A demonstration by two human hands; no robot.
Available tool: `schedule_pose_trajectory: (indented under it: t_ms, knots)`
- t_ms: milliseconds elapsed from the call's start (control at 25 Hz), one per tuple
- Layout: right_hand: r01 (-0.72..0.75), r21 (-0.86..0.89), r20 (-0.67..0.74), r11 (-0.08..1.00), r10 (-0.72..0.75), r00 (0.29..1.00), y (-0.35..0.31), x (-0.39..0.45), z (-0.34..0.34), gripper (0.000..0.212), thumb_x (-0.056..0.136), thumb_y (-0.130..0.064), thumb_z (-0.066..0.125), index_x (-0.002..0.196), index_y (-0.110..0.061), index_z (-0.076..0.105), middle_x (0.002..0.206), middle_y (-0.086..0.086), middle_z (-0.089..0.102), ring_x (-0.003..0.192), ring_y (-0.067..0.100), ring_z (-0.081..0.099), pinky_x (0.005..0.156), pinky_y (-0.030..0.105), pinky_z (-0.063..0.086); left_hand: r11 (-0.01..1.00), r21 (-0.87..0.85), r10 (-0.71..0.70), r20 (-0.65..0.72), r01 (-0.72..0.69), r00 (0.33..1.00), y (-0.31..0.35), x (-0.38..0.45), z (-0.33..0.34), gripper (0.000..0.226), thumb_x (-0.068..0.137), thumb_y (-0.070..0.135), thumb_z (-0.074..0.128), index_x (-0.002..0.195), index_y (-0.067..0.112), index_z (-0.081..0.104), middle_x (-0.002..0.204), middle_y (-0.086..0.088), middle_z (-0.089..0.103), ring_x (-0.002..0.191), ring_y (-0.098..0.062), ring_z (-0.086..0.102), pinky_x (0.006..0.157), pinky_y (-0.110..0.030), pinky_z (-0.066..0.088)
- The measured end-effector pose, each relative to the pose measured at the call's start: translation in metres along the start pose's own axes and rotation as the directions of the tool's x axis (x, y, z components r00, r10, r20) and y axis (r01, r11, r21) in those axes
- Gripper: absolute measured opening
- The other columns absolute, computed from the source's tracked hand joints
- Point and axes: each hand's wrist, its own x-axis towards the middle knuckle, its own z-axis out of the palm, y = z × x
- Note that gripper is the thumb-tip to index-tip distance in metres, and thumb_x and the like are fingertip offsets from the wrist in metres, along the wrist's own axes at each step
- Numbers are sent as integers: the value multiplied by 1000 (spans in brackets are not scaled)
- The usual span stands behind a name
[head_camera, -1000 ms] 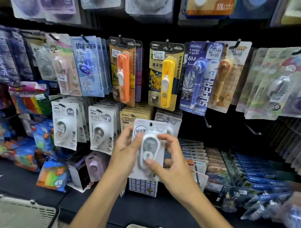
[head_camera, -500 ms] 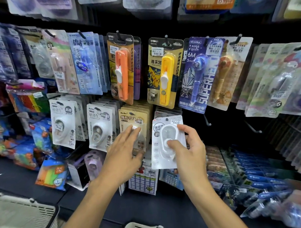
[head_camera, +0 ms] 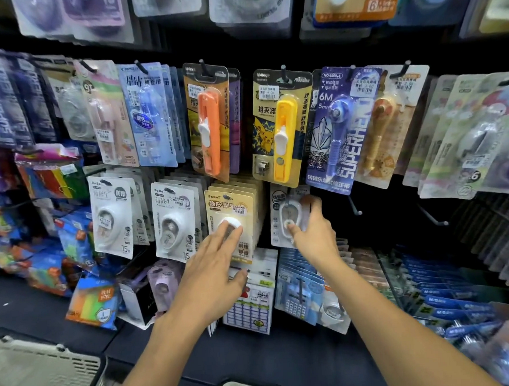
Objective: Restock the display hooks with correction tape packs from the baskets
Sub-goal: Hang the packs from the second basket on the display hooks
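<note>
Right hand [head_camera: 312, 234] pinches white pack [head_camera: 288, 217] upright at hook row; left hand [head_camera: 218, 269], fingers straight, presses neighbouring yellow packs [head_camera: 230, 205] aside.

A dark display wall [head_camera: 271, 50] carries rows of hooks with hanging packs. On the upper row hang an orange pack [head_camera: 209, 122] and a yellow pack [head_camera: 280, 128]; on the lower row, white correction tape packs [head_camera: 111, 218] toward the left edge. Below, a dark shelf [head_camera: 29, 310] bears a bright-coloured packet [head_camera: 92, 302] leaning upright and a sticker sheet pack [head_camera: 250, 305] near the middle.
</note>
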Motion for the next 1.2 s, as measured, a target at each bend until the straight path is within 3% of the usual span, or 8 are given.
schedule_pose_trajectory:
  t_ms: [160, 280, 440, 560, 680, 880, 1040, 1200]
  knots:
    - [85, 78, -29, 993, -83, 996, 16, -10, 7, 67, 94, -33, 70, 146, -24, 29, 144, 10, 51, 127, 31, 53, 88, 36, 45, 1000, -19, -16, -36, 15, 999, -1, -8, 5, 80, 100, 40, 54, 161, 40, 4, 170, 14, -9, 158, -15, 3, 124, -46, 20]
    - [121, 95, -47, 988, -117, 992, 70, -78, 26, 65, 96, -31, 67, 148, -34, 29, 153, -3, 40, 128, 17, 48, 93, 31, 40, 998, 49, -28, -18, 28, 999, -3, -27, 26, 71, 99, 36, 55, 160, 33, 18, 168, 3, 16, 150, -26, 23, 115, -48, 31]
    - [-32, -26, 309, 999, 39, 950, 176, -206, 65, 32, 96, -17, 64, 126, -23, 56, 115, -1, 69, 81, 16, 69, 74, 32, 49, 949, 304, -34, 373, -88, 927, -29, -83, 92, 64, 97, 31, 56, 155, 23, 32, 149, -6, 45, 133, -32, 45, 104, -47, 42]
    - [83, -228, 559, 970, 61, 827, 220, -269, 81, 25, 97, -13, 55, 120, -20, 62, 110, 2, 72, 98, 27, 69, 80, 35, 53, 949, 311, -145, 582, -53, 800, -64, -139, 139, 58, 95, 24, 58, 150, 22, 40, 147, -7, 50, 133, -30, 48, 106, -43, 44]
    - [307, -306, 704, 901, -3, 710, 241, -277, 77, 58, 88, 3, 47, 138, -24, 55, 140, 1, 59, 127, 27, 54, 100, 35, 45, 926, 369, -190, 648, -85, 738, -95, -182, 168, 65, 91, 15, 58, 152, 23, 37, 151, -5, 45, 135, -25, 46, 106, -41, 47]
    - [550, -474, 802, 688, 80, 591, 280, -268, 52, 106, 81, 15, 47, 159, -42, 4, 169, -10, -7, 155, 22, 7, 122, 43, 15, 778, 525, -105, 650, -345, 752, -109, -199, 194, 86, 86, 17, 60, 159, 31, 18, 167, -7, 13, 149, -33, 22, 118, -48, 33]
    - [539, -378, 836, 753, 27, 548, 282, -272, 73, 88, 96, -4, 48, 159, -43, 1, 168, -13, -10, 156, 21, 4, 124, 42, 9, 656, 602, -116, 677, -456, 727, -106, -196, 213, 91, 96, 30, 57, 162, 27, -5, 170, -14, -11, 155, -46, -6, 121, -65, -2]
    - [536, -389, 794, 749, -22, 607, 283, -272, 83, 75, 102, -12, 48, 159, -41, 8, 169, -12, -1, 155, 21, 10, 123, 42, 14, 699, 496, 24, 704, -515, 710, -89, -196, 237, 86, 96, 16, 44, 161, 21, -13, 169, -12, -17, 156, -36, -14, 112, -54, -27]
